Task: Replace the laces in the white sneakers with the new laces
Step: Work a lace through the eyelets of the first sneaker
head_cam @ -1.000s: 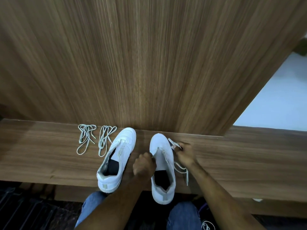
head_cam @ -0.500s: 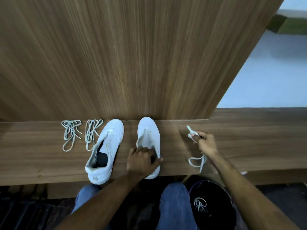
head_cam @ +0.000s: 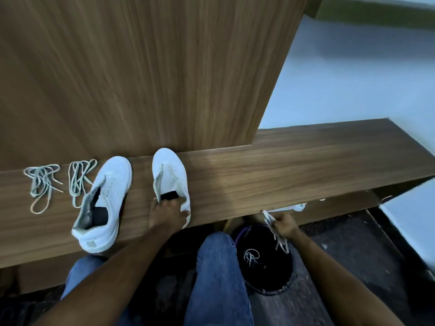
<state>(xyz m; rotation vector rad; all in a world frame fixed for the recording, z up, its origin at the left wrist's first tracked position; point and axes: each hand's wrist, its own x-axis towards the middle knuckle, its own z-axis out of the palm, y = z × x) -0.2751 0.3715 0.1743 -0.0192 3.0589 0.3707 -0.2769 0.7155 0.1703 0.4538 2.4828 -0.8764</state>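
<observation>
Two white sneakers stand on a wooden bench (head_cam: 294, 170), toes to the back panel, neither with laces in it. My left hand (head_cam: 168, 214) grips the heel end of the right sneaker (head_cam: 169, 175). The left sneaker (head_cam: 106, 198) stands free beside it. Two bundles of pale new laces (head_cam: 42, 184) (head_cam: 78, 177) lie on the bench to the left. My right hand (head_cam: 283, 224) holds a white old lace (head_cam: 279, 238) below the bench's front edge, over a black bin (head_cam: 266, 262). Another lace (head_cam: 251, 256) lies inside the bin.
A tall wooden panel (head_cam: 141, 78) rises behind the bench. My knees in blue jeans (head_cam: 219, 267) are under the bench edge. Dark floor (head_cam: 353, 250) lies to the right of the bin, with a pale wall (head_cam: 353, 78) beyond.
My right hand pulled the old lace off the right sneaker, carried it right and then down below the bench edge to the bin. My left hand slid back to the sneaker's heel.
</observation>
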